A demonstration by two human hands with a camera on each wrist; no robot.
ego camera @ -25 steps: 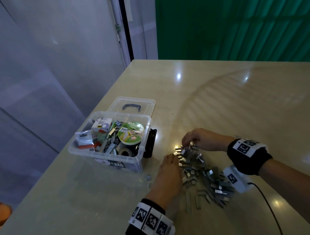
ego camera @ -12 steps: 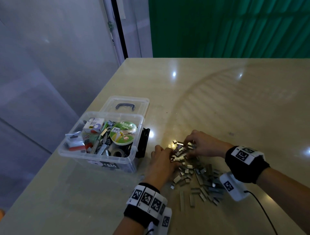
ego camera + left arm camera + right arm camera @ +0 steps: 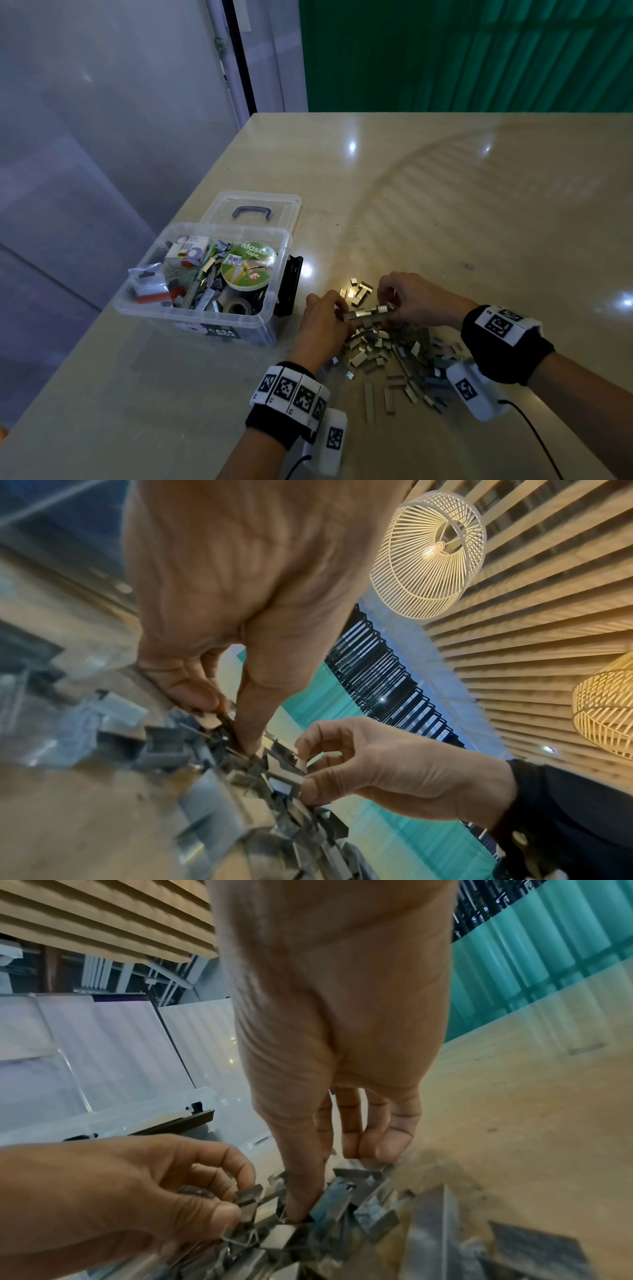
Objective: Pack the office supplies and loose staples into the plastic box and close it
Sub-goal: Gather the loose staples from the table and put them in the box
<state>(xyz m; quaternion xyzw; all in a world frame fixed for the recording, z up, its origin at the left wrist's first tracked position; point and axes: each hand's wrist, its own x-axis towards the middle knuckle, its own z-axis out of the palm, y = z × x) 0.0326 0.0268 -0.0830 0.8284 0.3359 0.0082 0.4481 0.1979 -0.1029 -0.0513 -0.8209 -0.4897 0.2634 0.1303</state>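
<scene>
Both hands were down in the pile of loose staples [image 3: 387, 346], working its far end. The left hand [image 3: 323, 329] had its fingers curled and pinched around a clump of staple strips, and the right hand [image 3: 416, 301] came in from the opposite side with thumb and fingers pinching strips too. A bundle of strips bridged the gap between them. The wrist views confirmed it: the left hand's fingertips [image 3: 202, 696] dug into the metal, the right hand's thumb [image 3: 301, 1204] pressed down among the strips.

Just to the left of the left hand sat the plastic box [image 3: 205, 318], open, and already well loaded: a masking tape roll [image 3: 248, 270], a small white carton [image 3: 186, 250], a bagged item [image 3: 149, 284] and a good layer of staples lay inside. Its lid [image 3: 253, 209] lay flat on the table [image 3: 445, 205] beyond the box, handle up.

So the bigger supplies looked packed. What was left, by my reckoning, was most of this staple heap, which spread from between the hands back toward the right wrist, plus one stray piece [image 3: 469, 265] well out beyond the right hand. Several more handfuls seemed needed, then the lid.
</scene>
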